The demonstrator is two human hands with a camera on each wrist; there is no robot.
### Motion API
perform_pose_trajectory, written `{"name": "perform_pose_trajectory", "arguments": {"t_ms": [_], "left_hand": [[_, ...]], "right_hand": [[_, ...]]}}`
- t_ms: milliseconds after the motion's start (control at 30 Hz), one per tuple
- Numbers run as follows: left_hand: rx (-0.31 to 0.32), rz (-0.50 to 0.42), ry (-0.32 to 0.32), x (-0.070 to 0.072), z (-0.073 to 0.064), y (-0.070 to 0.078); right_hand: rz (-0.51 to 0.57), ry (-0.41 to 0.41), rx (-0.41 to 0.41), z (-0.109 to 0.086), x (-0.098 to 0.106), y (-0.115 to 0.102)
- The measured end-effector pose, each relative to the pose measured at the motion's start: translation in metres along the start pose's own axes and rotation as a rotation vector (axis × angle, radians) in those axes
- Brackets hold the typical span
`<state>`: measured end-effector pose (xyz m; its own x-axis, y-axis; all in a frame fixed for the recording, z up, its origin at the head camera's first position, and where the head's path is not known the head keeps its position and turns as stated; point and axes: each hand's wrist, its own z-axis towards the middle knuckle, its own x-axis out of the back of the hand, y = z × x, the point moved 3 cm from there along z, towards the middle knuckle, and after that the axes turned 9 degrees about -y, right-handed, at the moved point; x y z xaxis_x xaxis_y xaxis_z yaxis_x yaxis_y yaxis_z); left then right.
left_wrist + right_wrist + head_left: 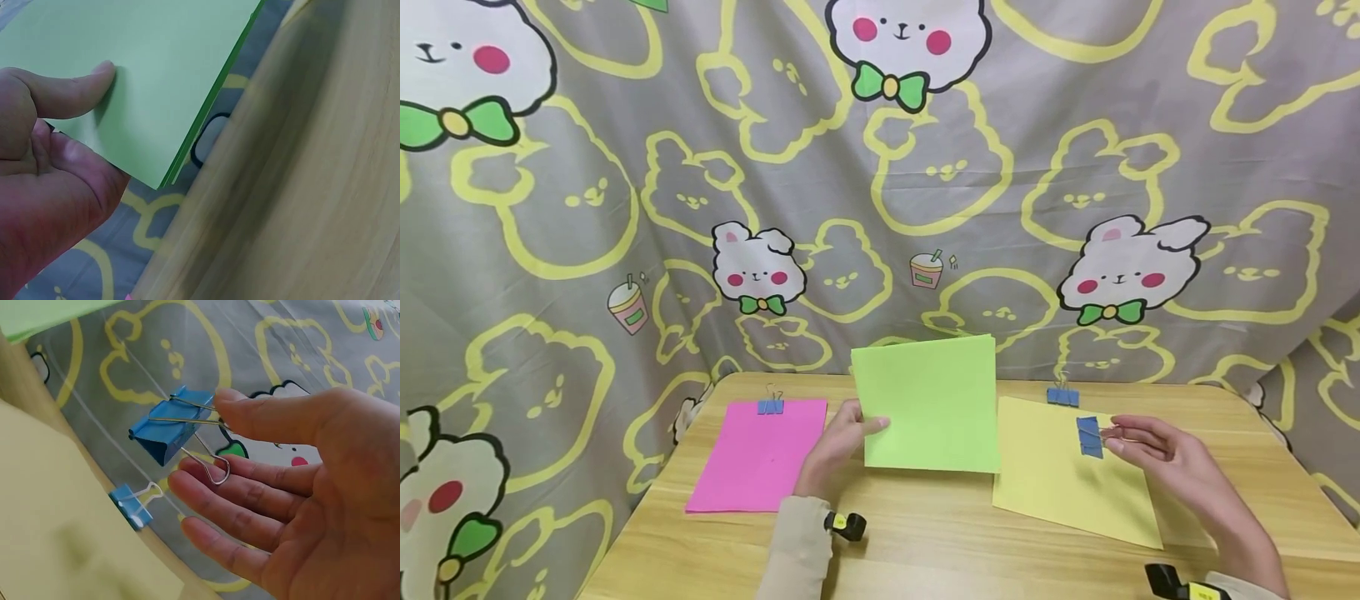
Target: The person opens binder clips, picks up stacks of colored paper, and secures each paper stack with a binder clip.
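My left hand [841, 440] holds a stack of light green paper [934, 408] upright by its left side, thumb across the front face. In the left wrist view, several sheet edges of the green paper [150, 125] show at one side. My right hand [1180, 462] pinches a blue binder clip [1089, 437] by its wire handles, above the yellow paper. The right wrist view shows the binder clip [172, 422] with nothing in its mouth, one handle at the thumb and the other near the fingers.
Yellow paper [1067, 487] lies on the wooden table [917, 533] at the right, with another blue binder clip [1063, 397] at its back edge. Pink paper [763, 462] lies at the left, with a blue binder clip [771, 407] on its back edge. A patterned curtain [940, 317] hangs behind.
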<state>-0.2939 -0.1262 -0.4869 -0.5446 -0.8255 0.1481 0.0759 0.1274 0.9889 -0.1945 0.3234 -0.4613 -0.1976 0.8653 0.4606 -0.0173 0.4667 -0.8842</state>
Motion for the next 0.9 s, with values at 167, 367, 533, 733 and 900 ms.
{"name": "perform_pose_trajectory", "arguments": {"t_ms": [167,367,533,733,900], "left_hand": [[-0.025,-0.004,-0.026,-0.004,0.004,0.0],[-0.031,-0.012,-0.046,-0.011,0.007,0.001],[-0.04,-0.036,-0.066,-0.015,0.01,-0.002],[-0.043,-0.05,-0.08,-0.018,0.011,-0.002],[-0.045,-0.058,-0.086,-0.018,0.012,-0.003]], "right_hand": [[-0.007,-0.012,0.005,0.003,-0.005,-0.007],[0.027,-0.023,0.042,0.007,-0.014,-0.012],[0.037,-0.029,0.041,0.011,-0.021,-0.015],[0.045,-0.01,0.042,0.013,-0.023,-0.016],[0.089,0.021,0.057,0.014,-0.023,-0.015]]}}
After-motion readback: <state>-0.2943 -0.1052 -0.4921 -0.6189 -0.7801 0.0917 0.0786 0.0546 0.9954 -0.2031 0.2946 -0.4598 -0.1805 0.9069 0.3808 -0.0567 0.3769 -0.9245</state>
